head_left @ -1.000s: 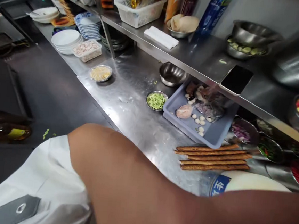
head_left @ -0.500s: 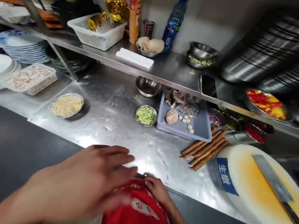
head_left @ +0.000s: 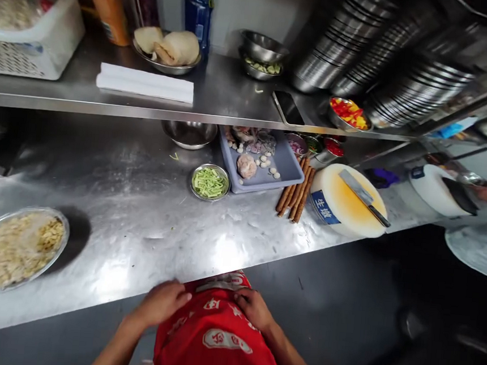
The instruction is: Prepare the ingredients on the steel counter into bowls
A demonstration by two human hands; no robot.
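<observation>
A: Head view, hand status?
B: Left hand (head_left: 163, 303) lies flat on the red apron (head_left: 216, 339), fingers loosely together, gripping nothing. Right hand (head_left: 254, 308) pinches the apron's top edge.
A: Apron location?
B: At 6 o'clock, against the steel counter (head_left: 146, 219); bowl of green pieces (head_left: 210, 182) at 12.

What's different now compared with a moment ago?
The left hand has come down from mid-air onto the red apron, level with the right hand, which stays there. The view swung right, revealing another person's sleeve. The cleaver stays on the chopping board.
</observation>
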